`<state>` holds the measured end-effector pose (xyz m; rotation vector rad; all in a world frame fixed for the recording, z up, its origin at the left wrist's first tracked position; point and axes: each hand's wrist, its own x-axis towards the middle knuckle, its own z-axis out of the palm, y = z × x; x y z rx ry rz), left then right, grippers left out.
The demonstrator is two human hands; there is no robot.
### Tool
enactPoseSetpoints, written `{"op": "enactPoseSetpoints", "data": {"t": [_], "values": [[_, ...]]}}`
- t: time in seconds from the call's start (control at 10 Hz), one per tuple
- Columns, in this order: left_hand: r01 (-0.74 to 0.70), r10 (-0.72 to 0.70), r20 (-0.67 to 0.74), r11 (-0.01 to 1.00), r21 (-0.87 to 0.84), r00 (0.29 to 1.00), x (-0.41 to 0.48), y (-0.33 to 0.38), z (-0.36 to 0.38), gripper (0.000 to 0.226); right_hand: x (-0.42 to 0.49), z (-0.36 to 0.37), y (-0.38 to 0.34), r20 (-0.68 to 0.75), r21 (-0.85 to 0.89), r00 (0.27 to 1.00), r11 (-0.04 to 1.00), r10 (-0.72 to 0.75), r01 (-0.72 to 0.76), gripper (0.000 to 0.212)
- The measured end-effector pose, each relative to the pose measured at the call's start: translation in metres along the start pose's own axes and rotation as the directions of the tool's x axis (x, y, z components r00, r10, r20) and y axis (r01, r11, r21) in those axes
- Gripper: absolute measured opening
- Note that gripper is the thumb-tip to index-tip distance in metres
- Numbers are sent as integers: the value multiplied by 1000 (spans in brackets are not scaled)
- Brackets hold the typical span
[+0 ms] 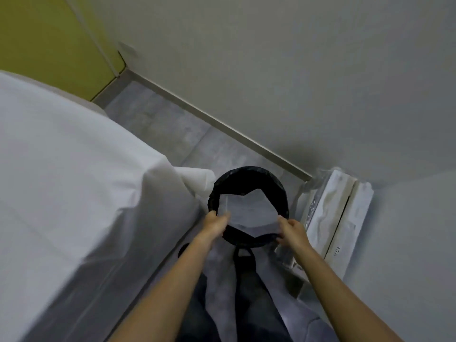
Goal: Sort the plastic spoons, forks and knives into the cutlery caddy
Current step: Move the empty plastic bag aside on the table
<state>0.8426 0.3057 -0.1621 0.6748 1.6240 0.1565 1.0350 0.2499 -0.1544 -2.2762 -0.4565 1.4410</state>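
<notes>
Evidently the person's left hand (217, 224) and right hand (291, 230) each pinch 1 edge of a thin translucent plastic sheet (249, 211) above the round black-lined waste bin (246, 170); neither plastic cutlery nor caddy is in view; an uneven release would likely leave the sheet snagged on the rim or fallen beside it.

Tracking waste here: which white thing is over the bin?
The sheet pinched by left hand and right hand above the bin; tablecloth and wrapped box sit beside it.
</notes>
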Motion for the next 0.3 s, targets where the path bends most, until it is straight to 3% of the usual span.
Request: {"op": "enactPoseSetpoints", "data": {"t": [0.1,0.2,0.3], "values": [[12,-14,-54,999,-46,998,0,5,12,52,17,-9,-7,72,-100,997,994,-31,39,57],[-40,37,-73,998,-41,997,-8,3,13,52,15,-8,-21,127,-196,983,968,-131,155,50],[-124,117,-142,991,-43,983,-31,8,4,49,5,1,-42,201,-247,957,934,-212,258,57]]}}
